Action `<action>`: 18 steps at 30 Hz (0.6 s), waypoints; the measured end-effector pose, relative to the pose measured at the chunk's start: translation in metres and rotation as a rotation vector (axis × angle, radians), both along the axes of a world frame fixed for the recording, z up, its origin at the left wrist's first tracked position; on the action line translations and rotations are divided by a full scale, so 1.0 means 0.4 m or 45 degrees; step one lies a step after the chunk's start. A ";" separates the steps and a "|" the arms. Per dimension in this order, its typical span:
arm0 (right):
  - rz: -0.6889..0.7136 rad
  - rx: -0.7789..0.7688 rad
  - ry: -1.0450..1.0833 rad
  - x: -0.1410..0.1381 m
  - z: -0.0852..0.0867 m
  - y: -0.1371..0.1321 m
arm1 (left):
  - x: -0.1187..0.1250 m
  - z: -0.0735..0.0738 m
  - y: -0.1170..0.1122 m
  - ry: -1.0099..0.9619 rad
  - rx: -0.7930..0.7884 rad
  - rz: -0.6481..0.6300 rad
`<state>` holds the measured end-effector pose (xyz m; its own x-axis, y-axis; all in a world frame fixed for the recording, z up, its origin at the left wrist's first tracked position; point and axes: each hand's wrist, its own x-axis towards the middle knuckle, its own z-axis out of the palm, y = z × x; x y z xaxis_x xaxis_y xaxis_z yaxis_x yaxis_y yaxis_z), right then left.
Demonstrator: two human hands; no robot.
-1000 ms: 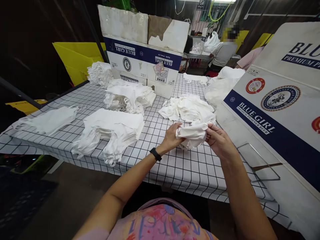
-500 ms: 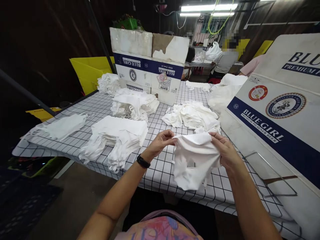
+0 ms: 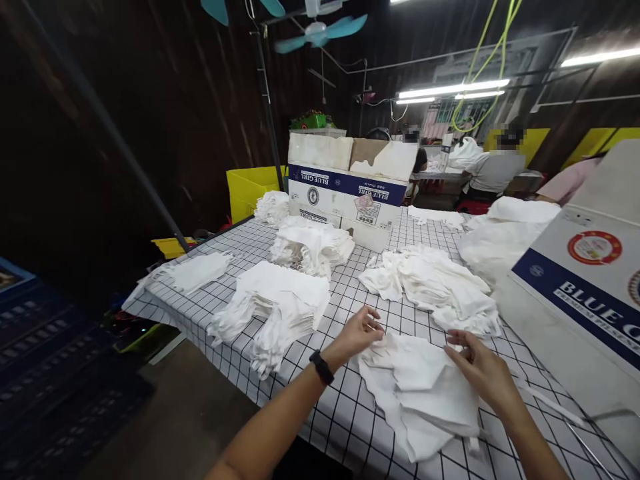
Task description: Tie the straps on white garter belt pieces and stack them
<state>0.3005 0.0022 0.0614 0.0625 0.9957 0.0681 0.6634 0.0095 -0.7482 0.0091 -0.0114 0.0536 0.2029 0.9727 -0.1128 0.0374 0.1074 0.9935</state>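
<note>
A white cloth garment piece [image 3: 420, 393] lies wrinkled on the checked tablecloth in front of me. My left hand [image 3: 357, 337], wearing a black wristband, is at its upper left corner, with the fingers loosely curled and apart. At the upper right edge is my right hand [image 3: 483, 370], its fingers stretched out and thumb apart. Neither hand visibly grips the cloth. Just beyond them, a loose heap of similar white pieces [image 3: 435, 283] spreads across the table. To the left sits a neat stack of white pieces with hanging straps [image 3: 280, 293].
Behind the stack are another pile [image 3: 313, 243] and a white-and-blue carton [image 3: 345, 193]. A second carton [image 3: 585, 293] leans at the right, near a thin metal wire [image 3: 585, 443]. A flat white piece [image 3: 200, 272] lies at the table's left end. People sit farther back.
The white garment piece, held up between both hands before, now lies on the table with the fingers loosened. My view has shifted left and up.
</note>
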 end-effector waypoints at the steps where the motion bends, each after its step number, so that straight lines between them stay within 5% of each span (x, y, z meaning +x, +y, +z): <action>1: -0.006 0.015 -0.022 0.007 -0.021 0.001 | 0.003 -0.019 -0.010 0.115 0.054 -0.014; 5: -0.046 0.091 -0.059 0.040 -0.056 -0.015 | 0.006 -0.069 -0.042 0.532 0.386 -0.095; 9: -0.174 0.149 -0.059 0.071 -0.035 -0.031 | -0.001 -0.084 -0.034 0.741 0.412 -0.051; 18: -0.127 0.299 -0.205 0.044 -0.083 -0.088 | -0.005 -0.074 -0.009 0.606 0.382 0.142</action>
<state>0.3182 -0.0331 0.0282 0.1289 0.9412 0.3124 0.7796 0.0985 -0.6185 0.0071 -0.0151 0.0241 0.0918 0.9888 0.1174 0.4927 -0.1475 0.8576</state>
